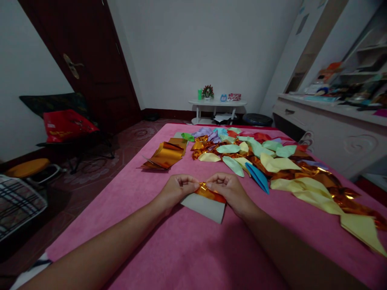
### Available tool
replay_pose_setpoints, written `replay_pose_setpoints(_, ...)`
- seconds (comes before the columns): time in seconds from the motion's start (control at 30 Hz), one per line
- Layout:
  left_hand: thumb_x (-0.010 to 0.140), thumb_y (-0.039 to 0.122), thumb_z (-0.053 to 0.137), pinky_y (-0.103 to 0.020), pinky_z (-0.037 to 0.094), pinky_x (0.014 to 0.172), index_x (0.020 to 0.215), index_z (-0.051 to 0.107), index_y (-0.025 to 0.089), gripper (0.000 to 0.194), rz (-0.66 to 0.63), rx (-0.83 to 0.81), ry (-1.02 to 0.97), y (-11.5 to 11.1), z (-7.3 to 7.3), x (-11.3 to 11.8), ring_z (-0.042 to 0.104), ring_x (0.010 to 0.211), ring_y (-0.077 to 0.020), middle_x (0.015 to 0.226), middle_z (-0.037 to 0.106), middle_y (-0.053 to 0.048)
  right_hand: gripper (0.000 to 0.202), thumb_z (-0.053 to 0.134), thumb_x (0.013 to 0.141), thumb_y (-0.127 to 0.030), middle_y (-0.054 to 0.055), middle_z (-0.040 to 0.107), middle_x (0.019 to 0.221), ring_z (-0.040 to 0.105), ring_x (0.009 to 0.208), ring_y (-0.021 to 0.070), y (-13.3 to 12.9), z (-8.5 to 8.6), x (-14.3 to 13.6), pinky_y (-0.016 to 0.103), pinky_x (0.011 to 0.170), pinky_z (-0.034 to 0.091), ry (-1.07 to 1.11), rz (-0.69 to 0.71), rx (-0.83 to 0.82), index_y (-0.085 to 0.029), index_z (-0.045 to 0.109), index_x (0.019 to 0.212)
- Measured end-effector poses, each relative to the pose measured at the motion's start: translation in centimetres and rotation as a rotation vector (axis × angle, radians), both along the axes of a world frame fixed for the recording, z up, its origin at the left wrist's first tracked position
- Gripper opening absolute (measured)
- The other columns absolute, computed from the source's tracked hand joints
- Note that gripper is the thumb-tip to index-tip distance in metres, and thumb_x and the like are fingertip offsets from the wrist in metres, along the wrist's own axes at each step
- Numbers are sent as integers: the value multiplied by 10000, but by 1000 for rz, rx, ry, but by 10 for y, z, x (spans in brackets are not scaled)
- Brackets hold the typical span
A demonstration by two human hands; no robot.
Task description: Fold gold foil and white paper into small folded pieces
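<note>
My left hand (183,188) and my right hand (227,188) pinch a small piece of shiny gold foil paper (208,192) between them, thumbs and fingertips close together. Under the foil paper lies a flat grey rectangular piece (207,207), which looks like card. Beyond my left hand is a stack of gold foil sheets (167,155), some edges curled up. A blue folded paper (256,177) lies to the right of my right hand, beside a spread pile of folded papers (232,149) in pale green, yellow, gold, purple and red.
A pink cloth (136,225) covers the surface I work on. At the far wall stands a small white table (217,103) with a potted plant (207,92). A red bag (68,125) rests on a chair at left; a white cabinet (338,125) stands at right.
</note>
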State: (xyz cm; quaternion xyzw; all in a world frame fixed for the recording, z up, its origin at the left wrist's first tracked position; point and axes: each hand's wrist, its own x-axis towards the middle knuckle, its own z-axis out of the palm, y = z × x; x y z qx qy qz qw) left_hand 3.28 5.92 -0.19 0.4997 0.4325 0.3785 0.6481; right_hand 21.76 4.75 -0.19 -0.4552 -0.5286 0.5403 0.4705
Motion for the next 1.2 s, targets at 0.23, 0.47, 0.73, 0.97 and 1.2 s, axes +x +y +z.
replay_pose_setpoints(0.23,651,273,767,-168,338,456,770,661,101,234,9,193,126,-1,-7,2,478,481,-62,591,595,4,351,745,664,-483,-13,582,632,521,575,105,0,3,-3,225,537,395,-70,106,43,-155,620,670)
replay_pose_setpoints(0.47,725,242,712,-180,397,509,804,640,108,171,-17,354,159,-7,-10,6,527,553,-84,649,604,-9,330,700,710,-474,8,614,630,533,580,120,-2,-1,-3,233,531,398,-175,140,74,-150,653,663)
replay_pose_setpoints(0.73,650,317,782,-183,371,477,802,643,115,289,27,241,131,-1,-8,3,516,505,-86,609,601,2,363,746,663,-415,-39,481,522,415,491,94,-4,-6,-8,223,452,296,-280,-94,160,-184,503,524)
replay_pose_setpoints(0.97,638,360,761,-195,341,445,698,659,102,284,-31,164,149,15,3,-14,469,441,-81,576,616,-19,379,553,829,-501,-38,479,511,412,437,92,-1,-2,-1,229,434,314,-116,-10,86,-180,575,629)
replay_pose_setpoints(1.2,767,204,593,-217,404,580,743,699,115,139,-315,430,407,31,7,-34,552,592,-124,685,668,-42,359,654,731,-87,15,577,914,516,675,107,-8,-1,-7,232,595,436,-394,169,475,-241,677,1054)
